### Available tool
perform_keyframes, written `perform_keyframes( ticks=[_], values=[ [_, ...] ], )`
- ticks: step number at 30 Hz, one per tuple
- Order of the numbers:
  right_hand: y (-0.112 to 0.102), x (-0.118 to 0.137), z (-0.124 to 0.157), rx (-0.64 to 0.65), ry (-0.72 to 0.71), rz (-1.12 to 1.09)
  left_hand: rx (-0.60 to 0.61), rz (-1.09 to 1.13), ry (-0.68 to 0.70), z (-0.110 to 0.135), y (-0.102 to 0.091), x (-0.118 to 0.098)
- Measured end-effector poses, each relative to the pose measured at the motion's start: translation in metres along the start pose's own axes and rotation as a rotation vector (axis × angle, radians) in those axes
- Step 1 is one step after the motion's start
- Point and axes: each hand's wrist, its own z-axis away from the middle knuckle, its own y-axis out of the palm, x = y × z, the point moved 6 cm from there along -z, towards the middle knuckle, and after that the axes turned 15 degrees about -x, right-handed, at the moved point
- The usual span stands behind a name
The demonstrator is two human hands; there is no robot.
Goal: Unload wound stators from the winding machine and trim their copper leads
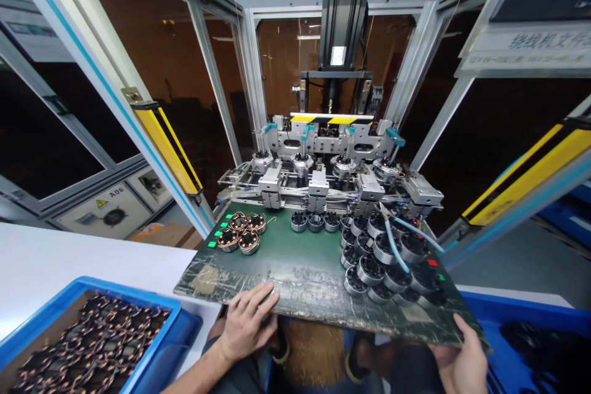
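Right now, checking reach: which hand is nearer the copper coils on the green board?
Left. The left hand lies on the board's near edge, in front of the coils; the right hand is at the near right corner, farther off.

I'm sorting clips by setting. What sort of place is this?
Probably a factory workstation for winding motor coils: a framed machine with yellow safety bars, copper-wound coils and bare metal cores on a green board, and a blue bin of more coils beside the left hand.
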Motion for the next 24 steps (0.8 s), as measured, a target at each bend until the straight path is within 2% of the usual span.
perform_keyframes(
  ticks=[12,24],
  values=[
    [0.0039,0.0025,0.0064,-0.004,-0.020,0.000,-0.001,-0.003,0.005,0.0022,0.0011,-0.0003],
    [0.0002,0.0018,0.0015,0.024,-0.021,-0.023,-0.005,0.000,0.008,0.0002,0.0004,0.0000]
  ],
)
